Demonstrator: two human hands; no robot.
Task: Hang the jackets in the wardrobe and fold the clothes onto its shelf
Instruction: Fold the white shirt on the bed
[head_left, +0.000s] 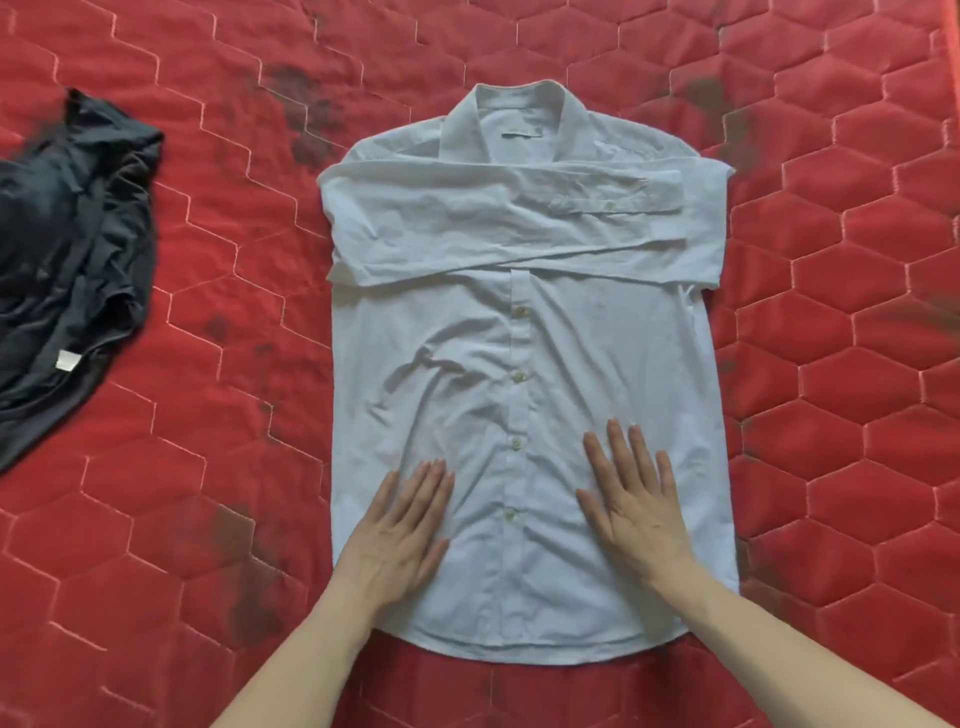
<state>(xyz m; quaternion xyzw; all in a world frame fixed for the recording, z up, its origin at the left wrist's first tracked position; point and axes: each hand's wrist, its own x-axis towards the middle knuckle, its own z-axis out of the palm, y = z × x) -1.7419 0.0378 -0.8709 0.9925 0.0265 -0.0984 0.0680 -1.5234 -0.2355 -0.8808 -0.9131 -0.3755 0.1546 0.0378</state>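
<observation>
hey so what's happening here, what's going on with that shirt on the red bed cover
A person is folding a white button-up shirt laid front-up on a red quilted cover. Both sleeves are already folded across the chest. The left hand and right hand lie flat on the lower front, either side of the buttons, pressing it smooth. A crumpled dark garment lies apart to the left.

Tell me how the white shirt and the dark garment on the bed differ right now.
The white shirt lies spread flat, front up, with its sleeves folded across the chest; the dark garment sits crumpled in a heap. The white shirt is in the middle of the view, the dark garment at its left edge, partly cut off. The left hand and right hand press flat on the white shirt; nothing touches the dark garment. Both rest on the red quilted cover.
</observation>
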